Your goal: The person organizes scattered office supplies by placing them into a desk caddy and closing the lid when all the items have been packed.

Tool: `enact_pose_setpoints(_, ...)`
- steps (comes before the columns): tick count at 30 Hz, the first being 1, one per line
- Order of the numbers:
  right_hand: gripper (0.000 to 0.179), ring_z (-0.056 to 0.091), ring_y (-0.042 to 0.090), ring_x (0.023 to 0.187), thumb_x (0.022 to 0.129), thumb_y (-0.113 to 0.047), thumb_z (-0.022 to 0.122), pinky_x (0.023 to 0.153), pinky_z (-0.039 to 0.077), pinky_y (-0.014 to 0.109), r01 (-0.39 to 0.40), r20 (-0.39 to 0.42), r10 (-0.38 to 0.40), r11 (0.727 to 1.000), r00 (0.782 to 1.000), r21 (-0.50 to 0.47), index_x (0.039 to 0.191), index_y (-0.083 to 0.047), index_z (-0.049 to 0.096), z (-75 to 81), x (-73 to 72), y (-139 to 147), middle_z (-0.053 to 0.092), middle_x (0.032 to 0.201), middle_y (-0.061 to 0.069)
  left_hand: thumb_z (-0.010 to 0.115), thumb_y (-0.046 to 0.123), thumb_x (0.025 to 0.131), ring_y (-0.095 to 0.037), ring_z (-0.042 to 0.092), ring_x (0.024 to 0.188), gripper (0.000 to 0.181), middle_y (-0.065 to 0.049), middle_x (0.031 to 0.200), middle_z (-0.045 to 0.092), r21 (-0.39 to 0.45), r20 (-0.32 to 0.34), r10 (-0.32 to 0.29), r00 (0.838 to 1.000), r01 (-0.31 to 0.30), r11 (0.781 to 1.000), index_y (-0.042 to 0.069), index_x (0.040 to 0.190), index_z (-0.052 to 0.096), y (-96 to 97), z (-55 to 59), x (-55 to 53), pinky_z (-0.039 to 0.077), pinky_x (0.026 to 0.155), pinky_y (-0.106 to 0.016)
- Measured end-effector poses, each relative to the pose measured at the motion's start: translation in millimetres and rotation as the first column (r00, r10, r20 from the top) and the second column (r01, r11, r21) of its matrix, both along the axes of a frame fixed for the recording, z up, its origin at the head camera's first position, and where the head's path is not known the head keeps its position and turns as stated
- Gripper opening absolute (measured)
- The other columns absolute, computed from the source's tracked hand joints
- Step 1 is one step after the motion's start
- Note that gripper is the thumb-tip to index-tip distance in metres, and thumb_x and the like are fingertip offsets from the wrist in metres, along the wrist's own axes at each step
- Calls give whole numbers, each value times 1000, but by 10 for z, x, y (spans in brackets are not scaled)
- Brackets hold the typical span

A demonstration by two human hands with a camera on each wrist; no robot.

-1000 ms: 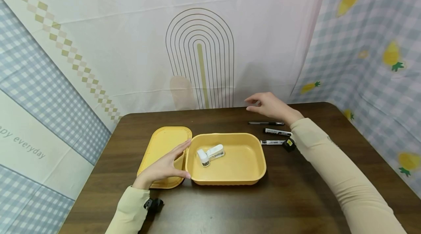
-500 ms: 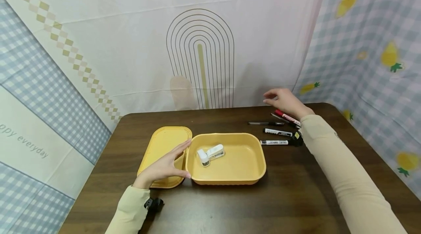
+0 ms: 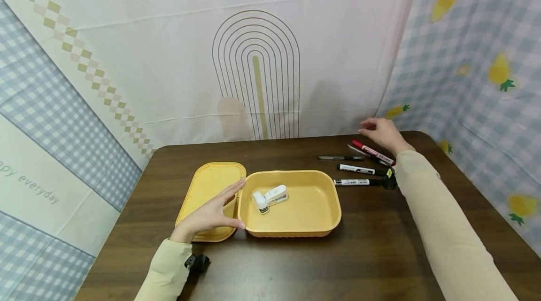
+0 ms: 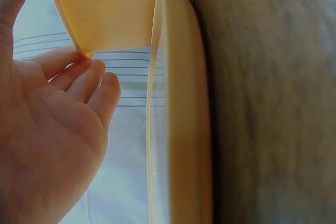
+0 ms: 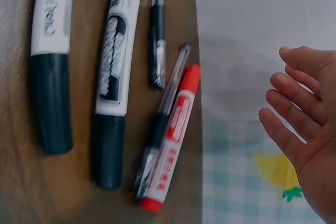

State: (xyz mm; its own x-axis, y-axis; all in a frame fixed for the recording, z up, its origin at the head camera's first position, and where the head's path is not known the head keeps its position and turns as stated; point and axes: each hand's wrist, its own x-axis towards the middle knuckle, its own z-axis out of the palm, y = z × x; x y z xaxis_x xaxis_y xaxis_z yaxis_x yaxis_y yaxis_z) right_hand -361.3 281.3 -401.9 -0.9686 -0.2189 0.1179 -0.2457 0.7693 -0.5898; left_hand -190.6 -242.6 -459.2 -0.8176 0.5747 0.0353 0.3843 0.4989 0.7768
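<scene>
Yellow plastic container (image 3: 314, 204), lower centre of the frame, rim upward. The left hand (image 3: 208, 216) meets its left rim, thumb spread wide from the fingers, tips at the upper and lower left corners. Upper right of the container, the right hand (image 3: 382, 133) hangs at the table's far edge, just above a red marker (image 3: 374, 153); its fingers are relaxed and slightly parted.

The wooden tabletop (image 3: 270, 268) extends from the container to the lower frame edge; its far edge meets the hanging cloth (image 3: 338, 33). A yellow lid (image 3: 207, 181) lies flat just left of the container, partly under the left hand. Inside the container, left half: a white stapler (image 3: 276, 195) and a small white object (image 3: 260, 203).

To the right lie a clear-barrelled pen (image 3: 340, 158), a second pen (image 5: 160, 127) alongside the red marker, and two black-capped markers: upper (image 3: 356, 169) and lower (image 3: 352, 182). The lower reaches the container's right rim; contact cannot be told. A black wrist device (image 3: 390, 180) overlaps its right end.

Marker labels are too blurred to read; lettering at lower left reads "ppy everyday".
</scene>
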Motion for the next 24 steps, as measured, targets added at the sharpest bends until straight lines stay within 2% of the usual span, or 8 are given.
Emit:
enact_pose_setpoints(8, 51, 57, 45, 113, 104, -32, 58, 93, 47, 59, 27, 23, -28, 999, 999, 34, 137, 6, 56, -144, 35, 139, 60, 127, 30, 91, 41, 73, -17, 14, 152, 114, -2, 169, 14, 1, 9, 12, 1000, -12, 1000, 19, 162, 22, -20, 0, 17, 23, 120, -49)
enact_pose_setpoints(16, 44, 58, 47, 111, 102, -24, 60, 93, 46, 61, 45, 39, -49, 995, 998, 87, 132, 9, 59, -335, 96, 288, 63, 123, 32, 90, 42, 73, -17, 13, 152, 114, -2, 169, 13, -2, 7, 11, 1000, -11, 1000, 21, 162, 22, -5, -13, 15, 22, 120, -50)
enact_pose_setpoints(24, 43, 59, 45, 107, 100, -22, 61, 91, 46, 59, 67, 60, -74, 993, 995, 102, 128, 10, 61, -503, 148, 427, 64, 118, 31, 90, 42, 73, -18, 13, 153, 114, -3, 169, 14, -15, -1, 13, 1000, -13, 1000, 21, 162, 22, 0, 7, 9, 21, 120, -51)
